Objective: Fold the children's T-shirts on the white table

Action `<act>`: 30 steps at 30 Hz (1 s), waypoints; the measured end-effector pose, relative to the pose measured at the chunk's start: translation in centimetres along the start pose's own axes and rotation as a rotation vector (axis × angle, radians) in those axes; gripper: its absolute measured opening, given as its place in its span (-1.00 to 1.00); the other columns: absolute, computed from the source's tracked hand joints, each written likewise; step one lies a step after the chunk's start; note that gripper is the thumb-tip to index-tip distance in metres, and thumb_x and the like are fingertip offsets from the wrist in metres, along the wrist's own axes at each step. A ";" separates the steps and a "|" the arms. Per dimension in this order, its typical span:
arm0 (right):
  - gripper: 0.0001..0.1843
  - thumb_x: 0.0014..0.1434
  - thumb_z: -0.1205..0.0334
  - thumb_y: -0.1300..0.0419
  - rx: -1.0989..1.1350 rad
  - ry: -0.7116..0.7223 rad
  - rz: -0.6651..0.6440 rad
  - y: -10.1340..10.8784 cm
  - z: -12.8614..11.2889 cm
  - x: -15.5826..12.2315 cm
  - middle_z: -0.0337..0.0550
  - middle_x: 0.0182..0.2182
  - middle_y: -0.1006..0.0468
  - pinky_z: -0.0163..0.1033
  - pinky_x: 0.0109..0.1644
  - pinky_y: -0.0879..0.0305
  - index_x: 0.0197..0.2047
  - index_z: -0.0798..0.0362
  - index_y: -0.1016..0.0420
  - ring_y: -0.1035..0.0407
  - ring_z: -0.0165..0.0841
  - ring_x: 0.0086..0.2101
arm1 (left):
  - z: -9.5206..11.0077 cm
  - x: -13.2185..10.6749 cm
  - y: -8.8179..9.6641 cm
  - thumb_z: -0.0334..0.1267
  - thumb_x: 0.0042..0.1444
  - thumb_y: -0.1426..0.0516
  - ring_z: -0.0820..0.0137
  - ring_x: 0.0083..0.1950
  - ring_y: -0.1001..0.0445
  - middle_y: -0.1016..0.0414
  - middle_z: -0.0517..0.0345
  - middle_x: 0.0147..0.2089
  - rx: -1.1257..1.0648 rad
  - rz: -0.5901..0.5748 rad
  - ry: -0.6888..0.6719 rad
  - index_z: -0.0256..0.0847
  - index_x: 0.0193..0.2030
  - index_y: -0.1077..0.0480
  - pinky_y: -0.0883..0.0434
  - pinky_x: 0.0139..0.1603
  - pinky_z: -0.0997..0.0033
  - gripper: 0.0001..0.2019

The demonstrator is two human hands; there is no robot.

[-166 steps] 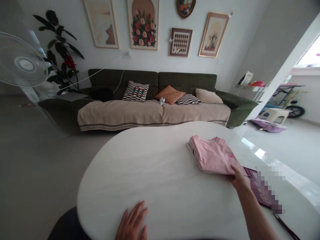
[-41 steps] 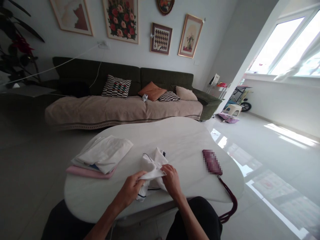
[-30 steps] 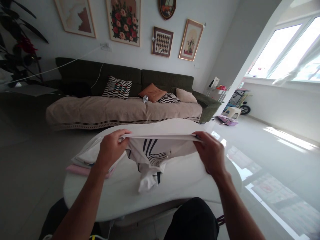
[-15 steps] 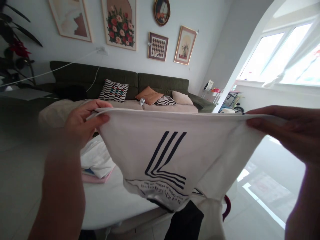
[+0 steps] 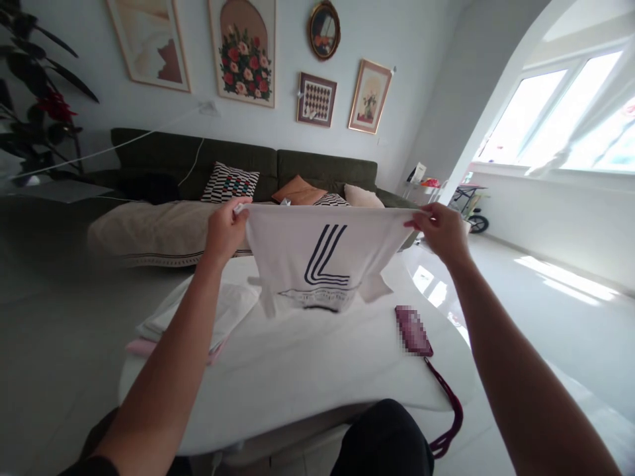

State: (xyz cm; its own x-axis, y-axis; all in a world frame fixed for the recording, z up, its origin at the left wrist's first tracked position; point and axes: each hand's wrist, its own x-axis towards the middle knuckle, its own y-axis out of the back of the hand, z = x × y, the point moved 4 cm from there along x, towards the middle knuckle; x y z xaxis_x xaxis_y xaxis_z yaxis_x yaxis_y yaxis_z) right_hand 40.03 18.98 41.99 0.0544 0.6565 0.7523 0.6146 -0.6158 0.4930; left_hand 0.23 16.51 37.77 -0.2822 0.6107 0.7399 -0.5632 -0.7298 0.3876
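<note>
Both my hands hold a white T-shirt up in the air by its top edge, stretched flat above the table. My left hand pinches the left corner, and my right hand pinches the right corner. Navy stripes form a printed logo on the shirt, with small upside-down lettering below. Short pieces of the shirt hang at its lower corners. Beneath my left forearm, folded white clothes lie on a folded pink garment.
The white oval table lies below my arms. On it sits a pixelated purple-pink flat case, its dark red strap hanging over the edge. My black-trousered knees show at the bottom. A green sofa stands behind.
The T-shirt has gone from bunched in my hands over the table to lifted and spread wide. Since half a second ago, my hands have pushed it farther out, so it looks smaller.
</note>
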 end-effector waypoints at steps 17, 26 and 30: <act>-0.81 0.05 0.19 -0.08 0.871 0.246 -0.578 -4.9 -12.1 -3.8 -0.15 -0.28 -0.49 -0.28 -0.22 -0.30 -0.28 0.08 -0.41 -0.37 -0.40 -0.29 | 12.7 -5.5 -3.6 -0.20 0.05 -0.07 0.31 -0.04 -0.39 -0.47 0.08 -0.09 -0.606 -0.697 -0.316 -0.22 -0.23 -0.48 -0.29 -0.03 0.39 -0.77; -0.70 0.06 0.04 -0.14 0.417 0.063 -0.643 -3.1 -11.1 -8.1 -0.26 -0.63 -0.42 -0.35 -0.48 -0.25 -0.43 0.14 -0.44 -0.34 -0.44 -0.56 | 11.3 -6.5 -4.3 -0.20 0.01 -0.05 0.34 -0.21 -0.45 -0.54 0.15 -0.28 -0.397 -0.524 -0.116 -0.30 -0.17 -0.48 -0.35 -0.19 0.47 -0.68; -0.66 0.13 0.03 -0.11 0.475 0.038 -0.656 -4.7 -11.1 -9.7 -0.20 -0.31 -0.47 -0.22 -0.26 -0.34 -0.20 0.15 -0.41 -0.38 -0.34 -0.32 | 12.5 -7.1 -4.1 -0.12 -0.05 -0.11 0.32 -0.23 -0.45 -0.55 0.06 -0.27 -0.568 -0.692 -0.128 -0.31 -0.11 -0.46 -0.37 -0.28 0.45 -0.61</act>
State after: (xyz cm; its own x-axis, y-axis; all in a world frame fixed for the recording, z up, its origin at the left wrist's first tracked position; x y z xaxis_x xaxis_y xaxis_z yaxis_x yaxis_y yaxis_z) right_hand 27.86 10.70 37.19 -0.4545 0.7994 0.3930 0.7813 0.1458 0.6069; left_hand 14.27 11.30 37.78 0.3312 0.7933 0.5108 -0.8832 0.0701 0.4638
